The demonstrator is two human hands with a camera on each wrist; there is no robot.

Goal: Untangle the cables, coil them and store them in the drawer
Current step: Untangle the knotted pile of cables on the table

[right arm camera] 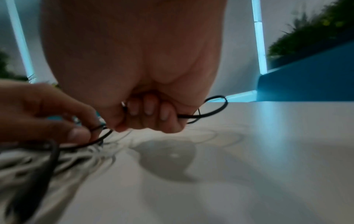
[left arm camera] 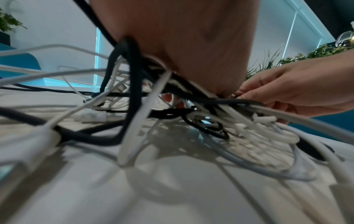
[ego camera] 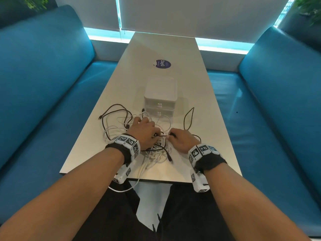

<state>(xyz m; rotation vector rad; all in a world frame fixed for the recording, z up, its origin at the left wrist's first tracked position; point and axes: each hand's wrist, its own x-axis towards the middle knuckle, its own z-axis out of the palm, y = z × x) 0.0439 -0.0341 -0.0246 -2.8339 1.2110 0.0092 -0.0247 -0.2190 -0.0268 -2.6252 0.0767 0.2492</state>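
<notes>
A tangle of black and white cables lies on the table near its front edge, with black loops spreading left and a black loop standing to the right. My left hand rests on top of the tangle and pinches a black cable between thumb and finger. My right hand is curled round the same black cable, just right of the left. Behind the tangle stands a small white drawer unit with both drawers closed.
A round dark sticker lies further back on the table. Blue sofas flank the table on both sides. One white cable hangs over the front edge toward my lap.
</notes>
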